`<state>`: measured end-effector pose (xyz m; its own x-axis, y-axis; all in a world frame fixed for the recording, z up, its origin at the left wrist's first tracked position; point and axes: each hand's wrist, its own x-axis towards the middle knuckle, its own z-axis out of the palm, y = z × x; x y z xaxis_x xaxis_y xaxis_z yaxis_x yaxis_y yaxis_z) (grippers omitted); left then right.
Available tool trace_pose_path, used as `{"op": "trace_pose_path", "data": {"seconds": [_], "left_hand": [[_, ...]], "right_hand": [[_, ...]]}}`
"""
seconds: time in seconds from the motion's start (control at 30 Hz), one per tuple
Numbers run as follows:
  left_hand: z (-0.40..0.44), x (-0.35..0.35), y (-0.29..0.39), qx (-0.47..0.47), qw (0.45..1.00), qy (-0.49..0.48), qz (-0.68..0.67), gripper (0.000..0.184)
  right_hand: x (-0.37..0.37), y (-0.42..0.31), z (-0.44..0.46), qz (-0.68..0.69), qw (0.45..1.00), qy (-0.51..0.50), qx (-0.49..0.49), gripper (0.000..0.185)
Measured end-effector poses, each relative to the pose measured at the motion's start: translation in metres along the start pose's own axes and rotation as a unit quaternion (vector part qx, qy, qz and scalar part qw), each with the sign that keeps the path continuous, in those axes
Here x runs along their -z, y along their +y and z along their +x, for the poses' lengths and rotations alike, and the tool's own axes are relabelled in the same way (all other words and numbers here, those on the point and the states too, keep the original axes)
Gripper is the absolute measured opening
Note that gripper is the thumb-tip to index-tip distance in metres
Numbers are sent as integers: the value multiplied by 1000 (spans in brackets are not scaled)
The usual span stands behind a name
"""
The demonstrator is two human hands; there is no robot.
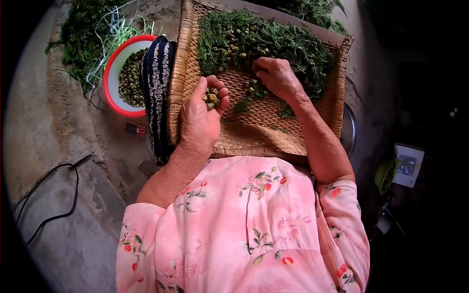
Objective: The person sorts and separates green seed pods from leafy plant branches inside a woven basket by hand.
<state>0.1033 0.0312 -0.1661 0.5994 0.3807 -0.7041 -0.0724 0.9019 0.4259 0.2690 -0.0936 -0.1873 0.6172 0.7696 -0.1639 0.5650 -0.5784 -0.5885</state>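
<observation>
The left hand, at one wicker tray's left edge, curls its fingers around several seed cones. Over the middle, the right hand's fingertips press together beside cypress sprigs, any held piece hidden. Left of the tray, one box bears illegible writing; one red-rimmed basin holds many cones.

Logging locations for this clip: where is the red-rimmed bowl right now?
In the head view, the red-rimmed bowl sits on the person's left, beside the dark patterned cloth at the woven basket's left edge.
</observation>
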Motion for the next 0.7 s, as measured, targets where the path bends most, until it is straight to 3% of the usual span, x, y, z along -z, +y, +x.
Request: {"op": "trace_pose_path", "data": {"seconds": [0.03, 0.17, 0.3, 0.37, 0.5, 0.7], "left_hand": [[0, -1, 0, -2, 1000, -1, 6, 24], [-3, -1, 0, 6, 1000, 3, 13, 23], [-1, 3, 0, 1, 1000, -5, 10, 23], [-1, 2, 0, 1, 1000, -5, 9, 23], [-1, 1, -1, 3, 1000, -6, 10, 23], [-1, 0, -1, 5, 1000, -7, 14, 23]], "right_hand": [[-5, 3, 0, -76, 997, -10, 27, 16], [-26, 3, -1, -175, 984, -39, 4, 20], [-31, -3, -2, -188, 980, -64, 16, 21], [-33, -2, -4, -187, 981, -36, 38, 12], [-26, 1, -3, -151, 988, -37, -4, 23], [-28, -5, -7, -114, 993, -32, 15, 20]]}}
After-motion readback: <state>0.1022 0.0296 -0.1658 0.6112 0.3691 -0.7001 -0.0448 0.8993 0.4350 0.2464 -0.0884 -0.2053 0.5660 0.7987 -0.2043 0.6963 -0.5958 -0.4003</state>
